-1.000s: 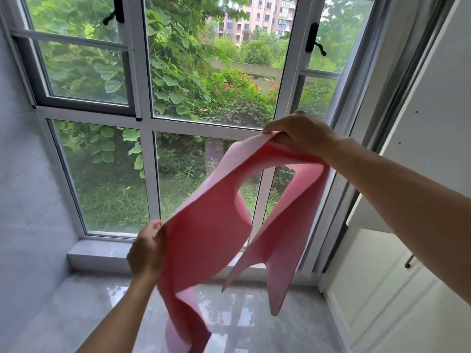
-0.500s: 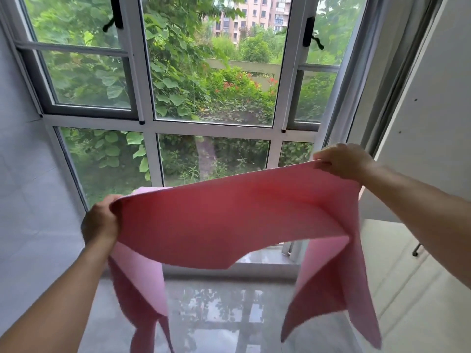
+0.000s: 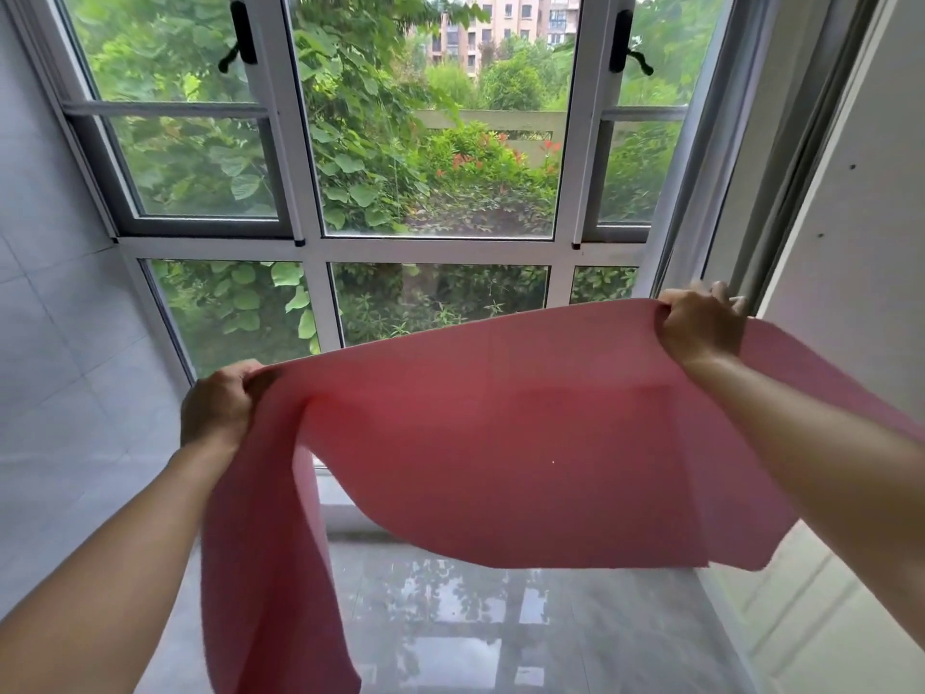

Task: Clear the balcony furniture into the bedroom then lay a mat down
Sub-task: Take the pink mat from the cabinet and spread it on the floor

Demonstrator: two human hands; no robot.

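While left hand [image 3: 217,403] and right hand [image 3: 701,328] grip its top edge with curled fingers, I see the thin pink flexible mat [image 3: 500,443] hanging airborne between them. Its long axis runs left-right along the white-framed window [image 3: 310,247], left end lower. Glossy grey tiled floor [image 3: 500,643] lies directly below.

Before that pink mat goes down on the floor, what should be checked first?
1. Grip of left hand on mat: ok.
2. Grip of right hand on its top edge: ok.
3. Mat spread flat: not ok, the left end hangs down folded.
4. Nothing on the floor beneath: cannot tell, the mat hides part.
5. Floor dry: cannot tell, it shines with reflections.
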